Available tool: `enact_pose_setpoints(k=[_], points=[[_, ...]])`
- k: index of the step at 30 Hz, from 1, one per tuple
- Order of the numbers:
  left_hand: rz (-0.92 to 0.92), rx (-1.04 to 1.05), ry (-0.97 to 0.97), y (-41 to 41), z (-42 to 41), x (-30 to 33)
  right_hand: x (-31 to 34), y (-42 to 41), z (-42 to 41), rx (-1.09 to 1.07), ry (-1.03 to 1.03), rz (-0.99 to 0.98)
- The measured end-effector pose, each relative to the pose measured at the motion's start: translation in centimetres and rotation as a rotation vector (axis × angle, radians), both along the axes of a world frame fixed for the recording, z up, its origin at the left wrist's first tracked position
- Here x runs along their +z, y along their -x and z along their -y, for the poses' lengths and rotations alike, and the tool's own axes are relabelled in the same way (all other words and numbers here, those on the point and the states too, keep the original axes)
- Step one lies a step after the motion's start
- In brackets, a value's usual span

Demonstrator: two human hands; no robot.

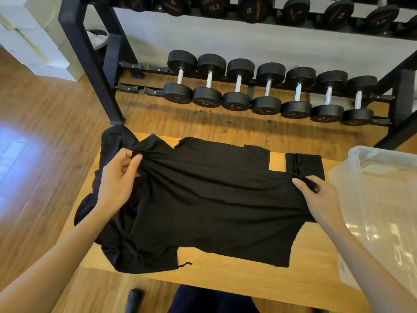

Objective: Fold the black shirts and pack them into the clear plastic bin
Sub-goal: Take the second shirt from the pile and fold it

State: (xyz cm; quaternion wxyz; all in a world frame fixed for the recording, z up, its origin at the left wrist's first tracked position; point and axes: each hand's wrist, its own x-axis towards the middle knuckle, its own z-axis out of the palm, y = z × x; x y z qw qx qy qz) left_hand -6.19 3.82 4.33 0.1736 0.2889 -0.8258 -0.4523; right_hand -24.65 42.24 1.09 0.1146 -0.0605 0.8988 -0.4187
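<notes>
On wood worktop [237, 276], black shirt [214, 199] lies spread; L hand [119, 177] pinches its left edge, R hand [320, 197] grips right edge, beside clear bin [361, 159].

On the desk [225, 281], left of the clear plastic bin [381, 199], a black shirt [209, 199] lay spread while the left hand [119, 179] and right hand [320, 197] each pinched its cloth.

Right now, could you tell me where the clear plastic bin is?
In the head view the clear plastic bin sits at the right end of the wooden table, just beyond the right hand.
</notes>
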Motion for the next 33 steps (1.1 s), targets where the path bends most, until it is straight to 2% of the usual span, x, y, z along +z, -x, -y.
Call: enact_pose_setpoints(k=[7,13,25,33], points=[[0.024,0.151,-0.01,5.6,1.5,-3.3,-2.8,5.7,3.2,0.019,-0.07,-0.059],[0.034,0.161,-0.014,8.8,2.0,-5.1,-5.5,8.6,4.6,0.008,-0.135,-0.084],[0.234,0.188,0.046,11.4,3.9,-9.7,-8.7,10.3,6.0,0.022,-0.427,-0.126],[0.354,0.2,0.074,11.7,4.1,-11.1,-8.9,10.5,6.6,0.096,-0.589,-0.24]])
